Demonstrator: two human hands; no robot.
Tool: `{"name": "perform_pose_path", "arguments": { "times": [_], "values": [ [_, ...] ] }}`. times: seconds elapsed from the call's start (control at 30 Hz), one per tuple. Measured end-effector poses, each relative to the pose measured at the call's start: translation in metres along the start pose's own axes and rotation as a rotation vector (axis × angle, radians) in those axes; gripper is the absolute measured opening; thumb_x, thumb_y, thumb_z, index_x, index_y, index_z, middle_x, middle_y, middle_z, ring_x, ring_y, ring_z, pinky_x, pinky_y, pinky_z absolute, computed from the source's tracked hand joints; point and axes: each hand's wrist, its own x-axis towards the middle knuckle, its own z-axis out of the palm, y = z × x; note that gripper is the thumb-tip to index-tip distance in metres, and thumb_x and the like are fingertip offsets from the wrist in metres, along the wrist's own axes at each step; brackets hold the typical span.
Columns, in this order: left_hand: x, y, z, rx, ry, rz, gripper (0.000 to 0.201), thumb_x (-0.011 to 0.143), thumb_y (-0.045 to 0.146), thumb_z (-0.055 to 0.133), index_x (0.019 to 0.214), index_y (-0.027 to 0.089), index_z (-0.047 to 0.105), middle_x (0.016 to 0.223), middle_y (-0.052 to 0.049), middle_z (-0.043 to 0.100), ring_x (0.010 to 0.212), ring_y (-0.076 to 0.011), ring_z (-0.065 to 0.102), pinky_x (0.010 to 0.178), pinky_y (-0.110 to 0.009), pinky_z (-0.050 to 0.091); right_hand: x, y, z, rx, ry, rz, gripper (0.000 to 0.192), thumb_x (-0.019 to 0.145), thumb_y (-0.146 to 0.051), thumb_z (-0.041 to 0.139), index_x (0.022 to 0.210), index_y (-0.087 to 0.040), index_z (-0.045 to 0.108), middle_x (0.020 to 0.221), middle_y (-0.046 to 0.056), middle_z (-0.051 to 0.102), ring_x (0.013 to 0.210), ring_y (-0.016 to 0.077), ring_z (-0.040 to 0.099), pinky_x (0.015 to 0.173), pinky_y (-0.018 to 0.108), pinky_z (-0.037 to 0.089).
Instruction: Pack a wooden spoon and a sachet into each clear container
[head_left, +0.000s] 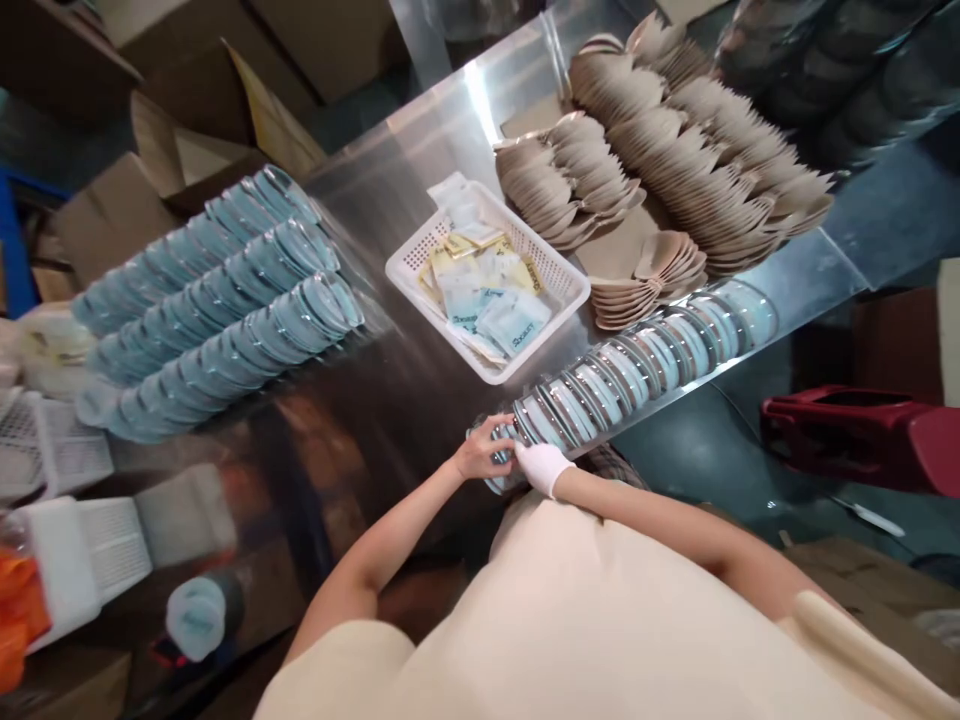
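Note:
A long row of round, clear-lidded tubs (622, 378) stands on edge along the near side of the metal table. My bare left hand (484, 448) is at the row's left end, its fingers curved around the last tubs (504, 484). From the right, my right hand (541, 468) in a white glove meets it at the same end, pressing on the tubs' near side; its fingertips are partly hidden. Beyond my hands sits a white perforated basket (491, 377) holding several yellow and pale blue printed sachets (514, 318).
Stacked brown paper scoop-shaped pieces (675, 150) fill the table's far right. Three rows of pale blue lidded tubs (225, 310) lie to the left. The table (360, 190) has a near edge by my body. A red plastic stool (847, 435) stands at right, cardboard boxes (195, 140) at far left.

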Motion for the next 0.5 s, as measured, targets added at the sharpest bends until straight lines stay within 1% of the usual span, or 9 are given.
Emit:
{"name": "perform_pose_path", "arguments": {
  "times": [0.1, 0.17, 0.2, 0.27, 0.3, 0.37, 0.43, 0.47, 0.5],
  "values": [
    [0.002, -0.002, 0.003, 0.014, -0.052, -0.090, 0.050, 0.087, 0.043, 0.076, 0.130, 0.020, 0.065, 0.152, -0.020, 0.054, 0.147, -0.0347, 0.051, 0.119, -0.055, 0.048, -0.015, 0.022, 0.004, -0.003, -0.179, -0.138, 0.062, 0.093, -0.017, 0.063, 0.154, -0.018, 0.052, 0.108, 0.018, 0.081, 0.097, 0.0297, 0.080, 0.082, 0.035, 0.059],
    [0.009, 0.000, 0.004, 0.062, -0.172, -0.162, 0.076, 0.090, 0.055, 0.073, 0.152, 0.019, 0.049, 0.164, -0.023, 0.043, 0.157, -0.0380, 0.038, 0.127, -0.060, 0.035, -0.022, 0.035, 0.000, 0.018, -0.278, -0.230, 0.051, 0.091, -0.016, 0.063, 0.142, -0.020, 0.064, 0.105, 0.014, 0.082, 0.094, 0.0280, 0.080, 0.080, 0.033, 0.058],
    [0.014, 0.001, 0.004, 0.090, -0.244, -0.192, 0.086, 0.092, 0.060, 0.069, 0.161, 0.018, 0.039, 0.170, -0.025, 0.034, 0.161, -0.0393, 0.031, 0.129, -0.062, 0.028, -0.023, 0.042, -0.007, 0.062, -0.287, -0.255, 0.043, 0.090, -0.017, 0.064, 0.132, -0.021, 0.071, 0.100, 0.011, 0.082, 0.090, 0.0266, 0.079, 0.079, 0.033, 0.058],
    [0.024, 0.006, 0.003, 0.131, -0.380, -0.246, 0.094, 0.097, 0.063, 0.060, 0.170, 0.017, 0.021, 0.176, -0.025, 0.019, 0.165, -0.0391, 0.019, 0.132, -0.062, 0.020, -0.023, 0.063, -0.035, 0.252, -0.148, -0.236, 0.025, 0.089, -0.023, 0.067, 0.111, -0.021, 0.077, 0.088, 0.007, 0.080, 0.081, 0.0243, 0.077, 0.077, 0.033, 0.058],
    [0.030, 0.010, 0.003, 0.141, -0.430, -0.274, 0.094, 0.099, 0.061, 0.057, 0.172, 0.018, 0.014, 0.177, -0.024, 0.015, 0.165, -0.0377, 0.017, 0.132, -0.061, 0.018, -0.021, 0.079, -0.056, 0.364, -0.020, -0.201, 0.020, 0.090, -0.029, 0.069, 0.106, -0.021, 0.078, 0.084, 0.006, 0.079, 0.080, 0.0241, 0.075, 0.076, 0.034, 0.058],
    [0.038, 0.019, 0.002, 0.165, -0.488, -0.350, 0.094, 0.101, 0.055, 0.055, 0.173, 0.022, 0.004, 0.179, -0.020, 0.009, 0.166, -0.0354, 0.014, 0.132, -0.061, 0.016, -0.015, 0.123, -0.109, 0.530, 0.281, -0.088, 0.027, 0.094, -0.043, 0.066, 0.106, -0.022, 0.075, 0.088, 0.007, 0.079, 0.088, 0.0256, 0.073, 0.082, 0.039, 0.059],
    [0.044, 0.030, -0.002, 0.197, -0.530, -0.443, 0.098, 0.098, 0.050, 0.059, 0.173, 0.025, 0.001, 0.179, -0.018, 0.006, 0.167, -0.0363, 0.010, 0.131, -0.067, 0.010, -0.001, 0.176, -0.166, 0.514, 0.444, -0.012, 0.036, 0.104, -0.044, 0.048, 0.124, -0.021, 0.067, 0.110, 0.013, 0.077, 0.112, 0.0269, 0.066, 0.103, 0.047, 0.052],
    [0.045, 0.035, -0.006, 0.206, -0.545, -0.485, 0.100, 0.096, 0.050, 0.062, 0.173, 0.025, 0.002, 0.179, -0.017, 0.005, 0.167, -0.0379, 0.008, 0.129, -0.071, 0.008, 0.008, 0.202, -0.192, 0.489, 0.537, 0.056, 0.034, 0.105, -0.040, 0.045, 0.124, -0.019, 0.065, 0.113, 0.014, 0.076, 0.118, 0.0260, 0.062, 0.110, 0.050, 0.045],
    [0.047, 0.041, -0.011, 0.201, -0.552, -0.516, 0.102, 0.094, 0.051, 0.064, 0.173, 0.025, 0.005, 0.179, -0.018, 0.006, 0.166, -0.0398, 0.008, 0.128, -0.073, 0.007, 0.019, 0.225, -0.213, 0.412, 0.630, 0.157, 0.026, 0.102, -0.037, 0.053, 0.117, -0.019, 0.066, 0.109, 0.013, 0.075, 0.118, 0.0242, 0.062, 0.113, 0.049, 0.041]
  ]
}}
